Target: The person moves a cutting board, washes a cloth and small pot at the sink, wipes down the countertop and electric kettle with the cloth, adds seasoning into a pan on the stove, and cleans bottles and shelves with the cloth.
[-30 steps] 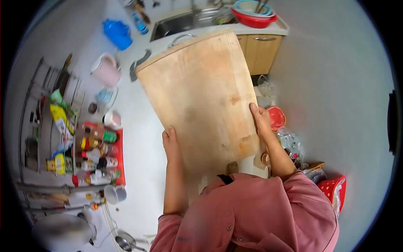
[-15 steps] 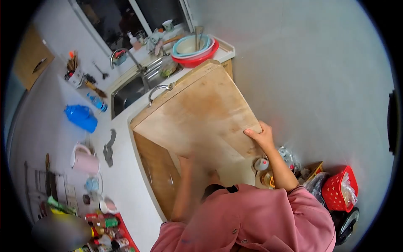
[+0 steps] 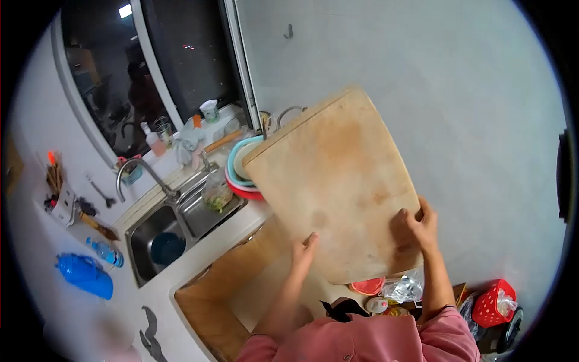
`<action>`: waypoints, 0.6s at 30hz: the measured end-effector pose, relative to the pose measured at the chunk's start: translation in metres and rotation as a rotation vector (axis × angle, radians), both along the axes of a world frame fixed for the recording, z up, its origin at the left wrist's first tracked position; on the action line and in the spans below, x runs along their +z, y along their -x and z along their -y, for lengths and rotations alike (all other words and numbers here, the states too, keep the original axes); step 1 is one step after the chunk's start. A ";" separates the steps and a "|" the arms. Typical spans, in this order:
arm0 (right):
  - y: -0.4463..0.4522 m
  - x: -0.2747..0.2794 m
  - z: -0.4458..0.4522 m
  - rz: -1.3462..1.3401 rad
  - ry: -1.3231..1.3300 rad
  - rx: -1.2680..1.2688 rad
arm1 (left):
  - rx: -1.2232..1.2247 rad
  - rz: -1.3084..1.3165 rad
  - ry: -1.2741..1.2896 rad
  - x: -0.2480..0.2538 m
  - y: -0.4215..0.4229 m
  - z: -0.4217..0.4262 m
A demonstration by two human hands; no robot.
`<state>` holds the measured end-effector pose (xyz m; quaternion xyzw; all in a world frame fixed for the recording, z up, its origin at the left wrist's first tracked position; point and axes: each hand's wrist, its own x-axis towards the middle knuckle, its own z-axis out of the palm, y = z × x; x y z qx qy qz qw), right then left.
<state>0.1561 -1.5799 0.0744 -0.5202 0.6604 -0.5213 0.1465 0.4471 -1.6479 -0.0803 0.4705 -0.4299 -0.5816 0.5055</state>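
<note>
A large wooden cutting board [image 3: 344, 181] with brown stains is held up tilted in front of me. A metal handle [image 3: 289, 114] shows at its far edge. My left hand [image 3: 303, 253] grips the near left edge, thumb on the face and fingers hidden behind. On the right edge my right hand [image 3: 424, 226] is closed, its thumb pressed on the face. The board covers part of the stacked basins [image 3: 244, 166] behind it.
To the left lies a double sink [image 3: 181, 223] with a curved faucet [image 3: 142, 169]. A blue thermos jug [image 3: 84, 274] and a bottle [image 3: 105, 252] stand on the counter [image 3: 163, 301]. At the lower right are a red basket [image 3: 491, 308] and plastic-wrapped items [image 3: 404, 288]. A wall rises on the right.
The board has been raised and swung to the right, its face turned more toward me. My left hand has come up to its edge. The view has turned toward the window and wall.
</note>
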 end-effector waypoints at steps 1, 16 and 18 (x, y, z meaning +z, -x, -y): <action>0.002 0.017 0.010 0.001 -0.005 0.018 | -0.070 0.054 0.017 0.012 0.003 0.020; -0.010 0.226 0.157 -0.289 -0.032 0.434 | -0.237 -0.572 0.290 0.082 0.084 0.266; -0.016 0.242 0.181 -0.314 -0.015 0.436 | -0.214 -0.613 0.211 0.091 0.091 0.290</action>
